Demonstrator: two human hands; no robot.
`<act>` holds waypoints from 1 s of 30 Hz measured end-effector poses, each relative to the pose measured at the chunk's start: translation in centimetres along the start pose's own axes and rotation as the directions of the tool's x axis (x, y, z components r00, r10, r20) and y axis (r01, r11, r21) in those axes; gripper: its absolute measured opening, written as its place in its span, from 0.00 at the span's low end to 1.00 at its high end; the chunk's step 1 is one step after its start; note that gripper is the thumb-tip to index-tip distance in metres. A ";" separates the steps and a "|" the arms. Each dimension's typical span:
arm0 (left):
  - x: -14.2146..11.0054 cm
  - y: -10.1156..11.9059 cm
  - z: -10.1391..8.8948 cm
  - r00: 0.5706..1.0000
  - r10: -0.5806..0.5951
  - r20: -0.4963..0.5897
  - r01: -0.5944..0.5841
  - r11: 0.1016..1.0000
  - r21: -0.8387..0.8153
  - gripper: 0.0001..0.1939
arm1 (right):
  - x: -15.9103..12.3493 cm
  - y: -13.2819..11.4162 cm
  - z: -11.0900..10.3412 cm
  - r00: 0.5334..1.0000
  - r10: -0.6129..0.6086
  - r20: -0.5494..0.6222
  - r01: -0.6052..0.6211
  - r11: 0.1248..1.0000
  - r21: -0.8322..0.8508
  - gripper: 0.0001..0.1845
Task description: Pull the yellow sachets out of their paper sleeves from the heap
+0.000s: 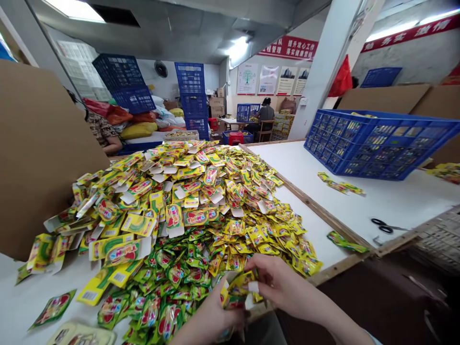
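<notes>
Yellow sachets (237, 289) sit pinched between the left hand (225, 310) and right hand (278, 282) in a narrow grip.

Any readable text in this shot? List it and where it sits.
"提升" and "管理": on the red wall banner; the rest is too blurred to quote.
Right-hand red banner: Chinese characters, too blurred to quote.
Wall posters: too small to read.
Yellow-green sachets: print too small; barcode digits unreadable.
</notes>
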State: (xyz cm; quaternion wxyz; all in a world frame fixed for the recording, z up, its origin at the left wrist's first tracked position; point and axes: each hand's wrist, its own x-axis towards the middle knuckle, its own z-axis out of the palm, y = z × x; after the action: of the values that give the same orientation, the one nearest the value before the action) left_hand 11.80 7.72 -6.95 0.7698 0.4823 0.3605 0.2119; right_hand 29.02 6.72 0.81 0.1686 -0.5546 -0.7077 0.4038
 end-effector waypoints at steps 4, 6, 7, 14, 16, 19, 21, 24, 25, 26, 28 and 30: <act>-0.5 -0.7 -0.3 0.999 0.040 0.025 -0.041 0.998 0.044 0.30 | -0.3 0.9 -0.1 1.000 0.020 0.009 -0.020 0.999 0.027 0.04; -0.6 -1.6 -0.2 0.996 0.070 0.047 -0.073 0.995 0.063 0.31 | -0.5 0.9 0.1 1.000 0.028 0.012 -0.028 1.000 0.008 0.06; -0.6 -2.0 -0.1 0.996 0.080 0.050 -0.084 0.993 0.082 0.31 | -0.6 0.7 0.3 1.000 0.022 0.007 -0.022 1.000 -0.020 0.07; -0.3 -2.6 0.4 0.997 0.075 -0.023 -0.072 0.992 0.105 0.35 | -0.6 -0.7 0.9 0.986 -0.144 0.084 0.152 0.984 -0.092 0.16; -0.6 -1.6 0.4 0.999 0.015 0.031 -0.015 1.000 0.006 0.33 | -0.8 -0.3 0.9 0.995 -0.098 0.021 0.099 0.994 -0.038 0.17; -1.1 -1.0 0.1 0.991 -0.086 0.098 0.094 0.992 -0.082 0.29 | -1.2 0.6 1.1 0.988 -0.154 -0.003 0.154 0.988 0.025 0.15; -1.1 -1.5 0.0 0.986 -0.038 0.164 0.056 0.993 -0.103 0.29 | -1.5 1.2 1.4 0.971 -0.232 0.063 0.228 0.971 0.070 0.16; -0.5 -3.0 0.3 0.963 0.069 0.262 -0.020 0.982 -0.187 0.37 | -1.9 1.6 2.0 0.944 -0.269 0.191 0.239 0.957 0.165 0.15; -0.2 -3.4 0.6 0.960 0.073 0.270 -0.018 0.980 -0.200 0.40 | -2.0 1.6 2.2 0.942 -0.258 0.215 0.221 0.958 0.182 0.14; 0.2 -3.6 1.1 0.963 0.061 0.262 -0.010 0.981 -0.192 0.43 | -2.2 1.6 2.4 0.947 -0.235 0.219 0.196 0.963 0.188 0.13; 0.9 -3.4 2.1 0.969 0.032 0.243 0.001 0.991 -0.135 0.50 | -2.5 1.7 2.3 0.966 -0.183 0.181 0.151 0.973 0.176 0.10; 1.3 -2.5 2.5 0.971 0.016 0.237 -0.004 0.999 -0.052 0.55 | -2.9 2.4 0.8 0.983 -0.158 0.097 0.142 0.978 0.150 0.11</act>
State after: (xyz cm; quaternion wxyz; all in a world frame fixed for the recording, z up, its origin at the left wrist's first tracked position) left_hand 14.54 6.00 -8.94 0.8182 0.4863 0.2578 0.1657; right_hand 30.98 3.82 -0.90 0.1992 -0.4634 -0.7250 0.4689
